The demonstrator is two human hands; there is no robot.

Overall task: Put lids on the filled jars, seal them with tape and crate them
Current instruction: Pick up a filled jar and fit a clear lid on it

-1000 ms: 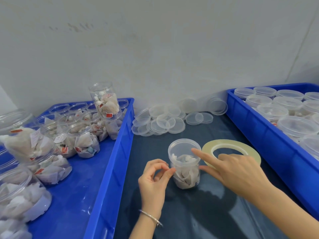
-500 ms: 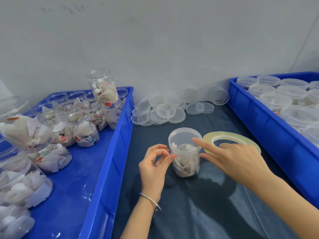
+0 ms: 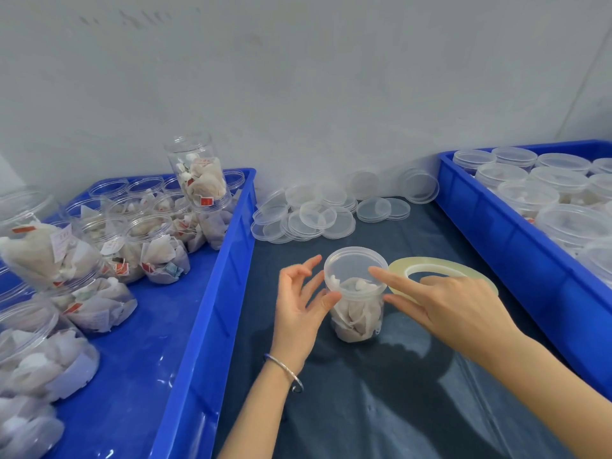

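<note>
A clear filled jar (image 3: 357,313) with a clear lid (image 3: 354,270) on top stands upright on the dark mat. My left hand (image 3: 299,306) is at its left side, thumb tip touching just under the lid's rim, the other fingers spread apart. My right hand (image 3: 443,304) is at the jar's right, index fingertip resting on the lid's top, thumb against the jar's side below the rim. A flat roll of clear tape (image 3: 463,270) lies just right of the jar, partly under my right hand.
A blue crate (image 3: 212,293) on the left holds several open filled jars (image 3: 155,250). A blue crate (image 3: 496,240) on the right holds several lidded jars (image 3: 526,193). Loose clear lids (image 3: 308,217) are piled by the wall behind the jar.
My left fingers have uncurled from a pinch and spread out. My right hand stays on the lid. The camera has shifted slightly.
</note>
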